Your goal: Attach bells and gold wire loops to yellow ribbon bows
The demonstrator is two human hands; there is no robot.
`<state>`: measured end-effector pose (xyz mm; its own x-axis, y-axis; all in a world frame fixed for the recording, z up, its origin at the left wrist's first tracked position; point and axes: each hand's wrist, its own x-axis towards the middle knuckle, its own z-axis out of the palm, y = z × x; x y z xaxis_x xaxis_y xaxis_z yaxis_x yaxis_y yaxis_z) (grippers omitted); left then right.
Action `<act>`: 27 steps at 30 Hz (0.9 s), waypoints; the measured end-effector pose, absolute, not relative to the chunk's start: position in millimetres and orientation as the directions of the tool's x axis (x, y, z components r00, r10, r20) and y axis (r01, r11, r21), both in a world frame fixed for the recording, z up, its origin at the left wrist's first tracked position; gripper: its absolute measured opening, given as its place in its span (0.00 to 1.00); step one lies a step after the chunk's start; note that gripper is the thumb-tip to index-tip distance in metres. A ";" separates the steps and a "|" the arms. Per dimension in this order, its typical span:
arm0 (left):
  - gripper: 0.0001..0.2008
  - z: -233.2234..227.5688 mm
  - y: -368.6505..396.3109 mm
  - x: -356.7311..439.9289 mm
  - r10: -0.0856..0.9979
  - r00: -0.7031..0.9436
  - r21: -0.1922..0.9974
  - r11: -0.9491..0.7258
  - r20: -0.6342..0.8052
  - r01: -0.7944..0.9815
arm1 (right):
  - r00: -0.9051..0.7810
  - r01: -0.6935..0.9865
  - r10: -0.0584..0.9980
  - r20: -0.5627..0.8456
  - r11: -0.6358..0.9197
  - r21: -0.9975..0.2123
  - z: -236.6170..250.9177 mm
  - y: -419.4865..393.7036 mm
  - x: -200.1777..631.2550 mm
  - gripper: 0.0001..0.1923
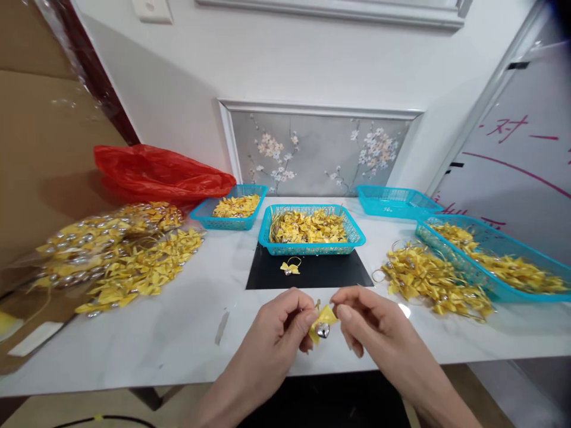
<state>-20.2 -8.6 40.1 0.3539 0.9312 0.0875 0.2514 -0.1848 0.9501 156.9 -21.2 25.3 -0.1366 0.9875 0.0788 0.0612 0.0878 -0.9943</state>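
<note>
My left hand [285, 327] pinches a yellow ribbon bow with a silver bell [323, 330] between thumb and fingers, just above the table's front edge. At the bow's right side is my right hand [375, 321], its fingers curled and the thumb and index fingertips close at the ribbon's edge. Those fingertips partly hide their contact with the ribbon. Another yellow bow with a bell and a thin gold loop [289, 267] lies on the black mat [307, 278] beyond my hands.
Behind the mat stands a blue basket [312, 249] of yellow bows. More blue baskets [227, 223] flank it, one [397, 205] without bows. Loose bows [432, 282] are heaped at right. Bagged bows [89, 244] and a red plastic bag [156, 172] occupy the left.
</note>
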 end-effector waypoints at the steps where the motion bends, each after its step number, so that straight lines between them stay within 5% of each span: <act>1: 0.12 40.5 -7.8 -19.5 0.928 0.362 0.948 -0.190 0.089 0.255 | -0.180 0.049 0.982 0.056 0.066 -0.997 25.5 -19.5 154.9 0.17; 19: 0.09 39.5 -4.3 -19.7 0.927 0.373 0.999 0.050 -0.044 -0.006 | -0.216 -0.035 0.972 0.097 0.092 -0.995 27.8 -19.3 145.6 0.14; 27: 0.07 40.3 -3.2 -20.2 0.907 0.419 0.999 0.028 -0.040 0.035 | -0.221 -0.020 0.960 0.174 0.174 -0.984 18.2 -24.3 144.5 0.07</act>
